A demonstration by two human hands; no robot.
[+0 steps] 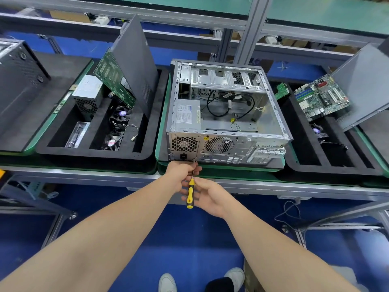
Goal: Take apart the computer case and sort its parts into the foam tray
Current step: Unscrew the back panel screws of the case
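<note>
Computer case (227,114) on worktop (231,167), open-sided, board bay bare; PSU (186,115) + cables (219,106) left inside. Left grip (181,173) pinches screwdriver (190,192) shaft at rear screw, right grip (210,197) curled round handle. Foam tray (301,140) just beside. Approx. halfway, prob.

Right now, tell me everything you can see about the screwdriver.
The screwdriver has a yellow handle with black grip inserts, plastic by the look, and a thin metal shaft. It stands nearly upright in the view, its tip pointing at the lower rear edge of the computer case, just right of the power socket. The left hand curls around the shaft near the tip; the right hand holds the handle. Whether the tip sits in a screw is too small to tell.
</note>
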